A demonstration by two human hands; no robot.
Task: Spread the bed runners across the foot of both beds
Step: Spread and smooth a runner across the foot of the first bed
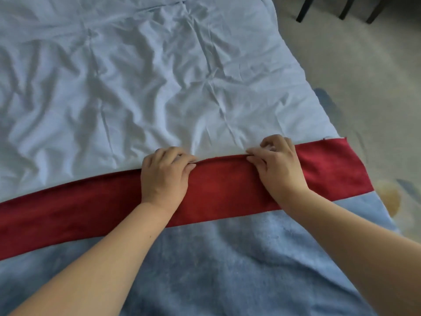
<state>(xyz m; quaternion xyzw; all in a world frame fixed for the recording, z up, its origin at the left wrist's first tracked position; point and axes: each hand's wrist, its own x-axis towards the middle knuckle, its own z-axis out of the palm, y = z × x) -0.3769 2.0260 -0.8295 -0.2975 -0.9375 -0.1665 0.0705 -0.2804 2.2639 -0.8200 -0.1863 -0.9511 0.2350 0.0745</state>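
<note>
A red bed runner (pixel 218 190) lies as a folded band across the foot of a bed covered by a wrinkled white duvet (pixel 127 87). Its right end reaches the bed's right edge. My left hand (pixel 163 176) grips the runner's far edge near the middle, fingers curled over the fold. My right hand (pixel 276 163) pinches the same far edge a little to the right. A blue fleecy cloth (pixel 227 265) lies nearer to me, below the red band, under my forearms.
Beige patterned carpet (pixel 364 76) runs along the bed's right side. Dark chair legs (pixel 303 10) stand at the top right, well away from the bed.
</note>
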